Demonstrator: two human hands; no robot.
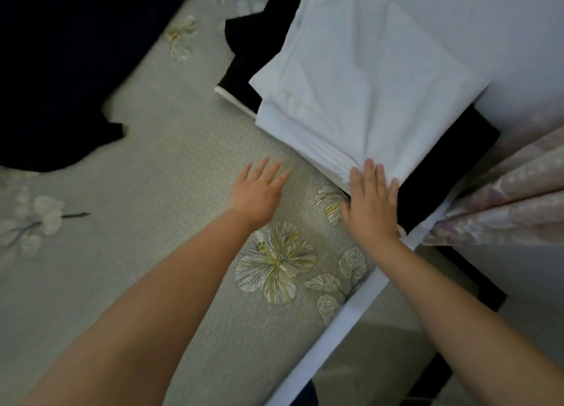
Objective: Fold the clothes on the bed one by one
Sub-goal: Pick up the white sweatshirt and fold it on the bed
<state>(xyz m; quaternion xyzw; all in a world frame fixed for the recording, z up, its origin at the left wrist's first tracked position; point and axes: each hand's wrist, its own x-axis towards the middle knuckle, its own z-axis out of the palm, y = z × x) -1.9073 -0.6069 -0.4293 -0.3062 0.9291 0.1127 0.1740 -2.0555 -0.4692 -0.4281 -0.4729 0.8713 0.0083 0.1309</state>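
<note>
A folded white cloth (360, 100) is stacked on black clothes (445, 173) at the edge of a flower-patterned bed (152, 222), beside a curtain (512, 198). It is touched by the flat, spread right hand (370, 199); the left hand (259, 191) is held spread over the cover.

Matt creased white cloth garment (360, 100), dark matt fabric (45, 69) (unfolded), finely ribbed woven bedspread (183, 176) with embroidered-looking flowers

The bed (158, 167) is covered by a pale grey-green textured sheet printed with flowers and leaves. Near its right edge a folded black garment (244, 48) is laid directly on the sheet, and a folded white garment (360, 100) is stacked on it. Towards the far left corner a dark unfolded garment (55, 69) is spread on the sheet, well apart from the stack.
</note>
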